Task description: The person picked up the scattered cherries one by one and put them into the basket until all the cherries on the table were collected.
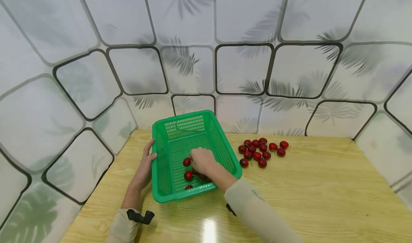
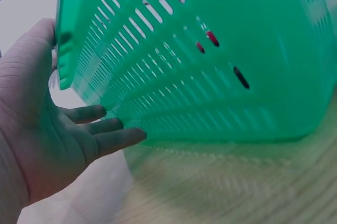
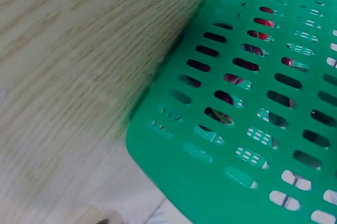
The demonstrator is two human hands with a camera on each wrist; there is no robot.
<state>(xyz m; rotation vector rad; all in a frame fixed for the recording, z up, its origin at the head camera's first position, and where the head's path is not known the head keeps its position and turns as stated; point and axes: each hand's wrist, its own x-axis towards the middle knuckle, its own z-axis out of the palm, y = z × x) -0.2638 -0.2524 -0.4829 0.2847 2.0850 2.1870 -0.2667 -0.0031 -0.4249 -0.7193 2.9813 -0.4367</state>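
A green plastic basket (image 1: 160,196) sits on the table, with several dark red cherries (image 1: 188,175) at its near end. My left hand (image 1: 144,168) is at the basket's left side. In the left wrist view, the left hand's thumb touches the rim, while its other fingers reach fairly straight along the slotted outer wall. My right hand (image 1: 203,160) is inside the basket, fingers curled downward, with a cherry (image 1: 187,161) at its fingertips. Its palm side and any other cherries under it are hidden. Through the slots in the right wrist view, red cherries (image 3: 264,22) show, but not the hand.
A loose group of cherries (image 1: 256,156) lies on the wooden table (image 1: 315,185) to the right of the basket. Behind the table stands a pale patterned wall covering (image 1: 241,71). Black wrist straps (image 1: 140,217) sit over the sleeves.
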